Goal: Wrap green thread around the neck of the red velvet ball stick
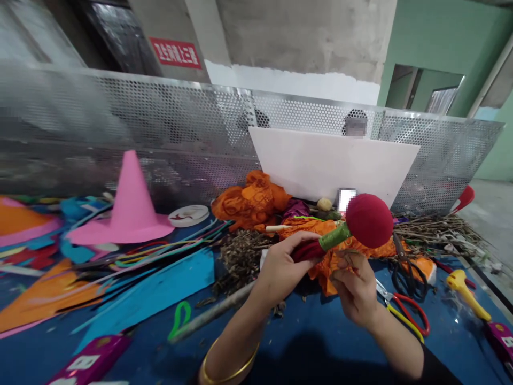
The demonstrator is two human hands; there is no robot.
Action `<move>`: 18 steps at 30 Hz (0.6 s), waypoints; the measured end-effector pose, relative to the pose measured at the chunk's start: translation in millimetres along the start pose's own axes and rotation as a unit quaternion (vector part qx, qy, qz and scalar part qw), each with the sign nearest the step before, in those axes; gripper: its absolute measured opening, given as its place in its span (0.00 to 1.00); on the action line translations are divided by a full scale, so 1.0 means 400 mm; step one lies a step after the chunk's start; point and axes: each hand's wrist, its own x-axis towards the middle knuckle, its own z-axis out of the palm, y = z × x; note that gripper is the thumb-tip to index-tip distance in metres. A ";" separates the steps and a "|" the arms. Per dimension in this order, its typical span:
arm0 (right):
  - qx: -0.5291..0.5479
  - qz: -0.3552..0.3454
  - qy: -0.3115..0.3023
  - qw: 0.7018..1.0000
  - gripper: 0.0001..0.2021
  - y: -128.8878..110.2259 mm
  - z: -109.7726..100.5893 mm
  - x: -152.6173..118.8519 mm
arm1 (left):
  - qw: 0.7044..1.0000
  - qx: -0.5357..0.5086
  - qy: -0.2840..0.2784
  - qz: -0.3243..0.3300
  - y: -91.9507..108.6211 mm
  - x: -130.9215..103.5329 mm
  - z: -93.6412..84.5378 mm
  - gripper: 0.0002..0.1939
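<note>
A round ball covered in red cloth has a green wrapped neck, with more red cloth below it. My left hand is closed around that lower red cloth, so the ball tilts up to the right. Just under the neck, my right hand has its fingers pinched together; what they hold is too small to make out. Crumpled orange cloth lies behind and between the hands. A wooden stick runs along the table beneath my left forearm.
Red-and-yellow scissors, black scissors and a yellow-handled tool lie to the right. Leftward are a pink cone hat, blue sheet and purple tool. A white board leans on the perforated metal screen.
</note>
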 end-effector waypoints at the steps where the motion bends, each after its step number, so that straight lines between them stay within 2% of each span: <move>1: 0.039 -0.018 -0.024 0.999 0.09 -0.008 -0.007 0.002 | 1.000 0.002 -0.001 -0.005 -0.002 0.004 0.003 0.16; 3: 0.155 -0.007 -0.074 0.985 0.11 -0.018 -0.013 0.006 | 1.000 0.010 -0.015 -0.015 -0.008 0.010 0.012 0.18; 4: 0.219 0.020 -0.076 0.973 0.13 -0.019 -0.011 0.008 | 0.999 0.015 -0.026 -0.018 -0.011 0.012 0.018 0.19; 7: 0.361 0.161 0.012 0.919 0.16 -0.009 0.005 0.003 | 0.998 0.030 -0.049 -0.016 -0.016 0.012 0.037 0.17; 10: 0.383 0.295 0.103 0.869 0.19 0.002 0.018 -0.009 | 0.997 0.052 -0.048 -0.006 -0.018 0.008 0.053 0.16; 12: 0.355 0.336 0.121 0.864 0.19 -0.002 0.020 -0.016 | 0.997 0.064 -0.043 0.001 -0.021 0.006 0.061 0.15; 14: 0.320 0.349 0.112 0.874 0.18 -0.015 0.019 -0.024 | 0.997 0.064 -0.036 0.005 -0.025 0.004 0.068 0.13; 18: 0.256 0.322 0.100 0.906 0.15 -0.051 0.019 -0.039 | 0.997 0.072 -0.019 -0.002 -0.033 0.005 0.076 0.11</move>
